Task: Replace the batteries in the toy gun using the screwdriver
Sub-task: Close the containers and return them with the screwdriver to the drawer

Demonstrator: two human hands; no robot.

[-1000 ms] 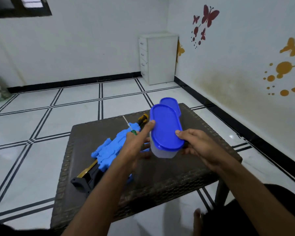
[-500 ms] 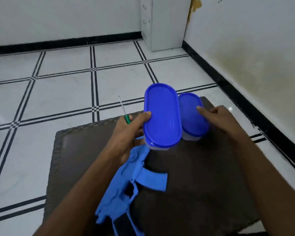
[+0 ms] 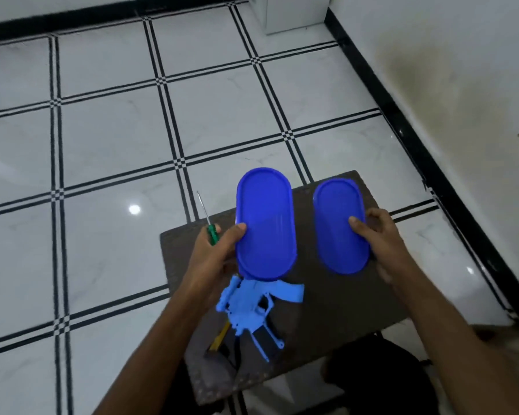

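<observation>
Seen from a head-worn camera looking down over two bare forearms reaching forward above a small dark woven table [image 3: 336, 313].

Nearest the viewer, a light blue toy gun [image 3: 249, 310] lies flat on the table, its dark and yellow rear end pointing toward the near edge. Its front end disappears under the container held above it.

Just beyond the gun, the left hand [image 3: 213, 259] grips two things at once. Its thumb presses on the near left edge of a blue oval lid [image 3: 265, 226] that closes a container, while its fingers curl underneath, out of sight. Tucked in the same hand is a screwdriver [image 3: 211, 227], with a green handle and a thin metal shaft pointing up and away, past the far left edge of the table.

To the right, well apart from the first container, the right hand [image 3: 378, 238] holds a second, smaller container by its right side. Its thumb rests on that container's blue lid [image 3: 340, 226] and its fingers curl round the rim. Whether either container touches the table cannot be told.

Beyond the table spreads a glossy white tiled floor [image 3: 108, 139] crossed by black double lines. A black skirting runs along a stained white wall [image 3: 462, 70] on the right, and the base of a white cabinet [image 3: 294, 13] stands at the far corner.
</observation>
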